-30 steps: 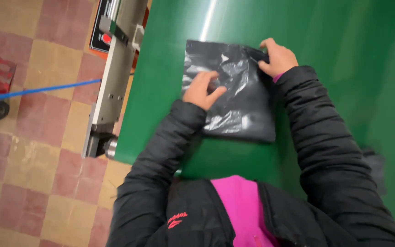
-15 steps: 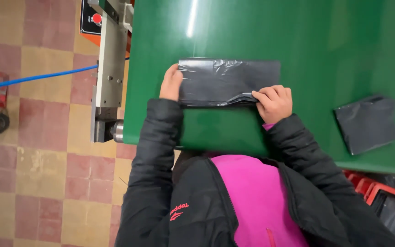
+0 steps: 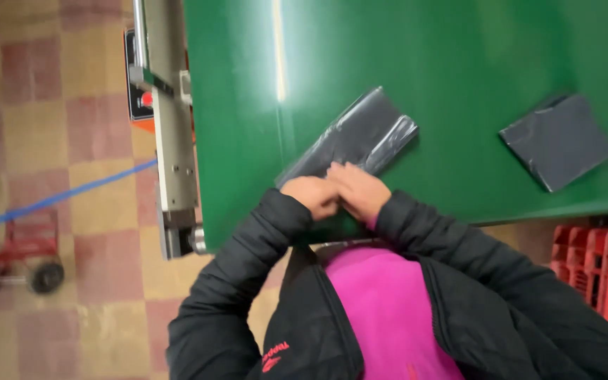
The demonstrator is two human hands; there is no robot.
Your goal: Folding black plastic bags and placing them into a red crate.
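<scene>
Glossy dark-grey plastic bag [image 3: 352, 143], folded into long crinkled strip, lies slantwise on smooth green table [image 3: 459, 63]; left hand [image 3: 312, 195] and right hand [image 3: 357, 190] side by side, fingers curled onto its 7 o'clock end; second flat folded bag [image 3: 557, 141] at 3 o'clock, well apart.

Green table [image 3: 459, 84]; dark grey folded bag [image 3: 353, 141]; black jacket [image 3: 459, 295]; pink top [image 3: 388, 309].

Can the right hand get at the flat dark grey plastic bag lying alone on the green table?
Probably yes. The flat dark grey plastic bag lies on the right hand's side with only bare green table between, though that hand is now on the folded grey bag.
</scene>
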